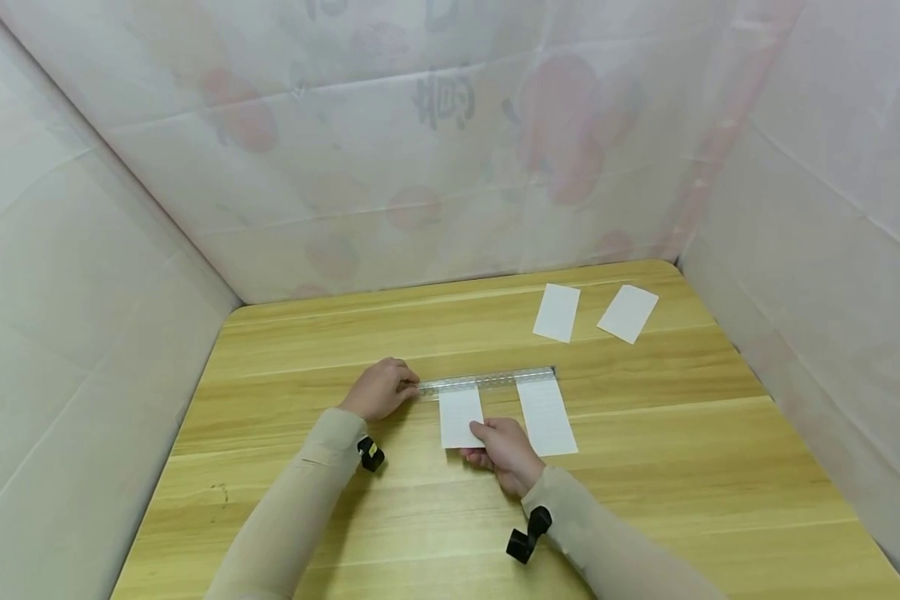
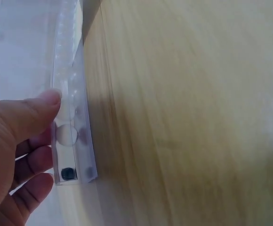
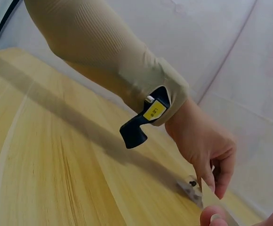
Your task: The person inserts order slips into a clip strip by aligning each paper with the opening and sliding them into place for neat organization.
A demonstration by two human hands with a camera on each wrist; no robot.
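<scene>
My left hand [image 1: 381, 389] pinches the left end of a clear plastic strip [image 1: 498, 380]. In the left wrist view the thumb lies on the front of the strip [image 2: 67, 113], with the fingers behind its edge. A small dark round piece sits near the strip's end. Two white lined paper cards extend from the strip towards me, their top edges at it: the left card [image 1: 460, 412] and the right card [image 1: 546, 417]. My right hand [image 1: 506, 450] holds the left card's lower right corner, thumb on top and fingers beneath. The right wrist view catches this card [image 3: 212, 200] edge-on.
Two more white cards lie at the back right of the wooden table [image 1: 285, 350], one card [image 1: 557, 312] left of the other card [image 1: 627, 314]. Pale printed sheeting [image 1: 420, 167] encloses the table at the back and on both sides.
</scene>
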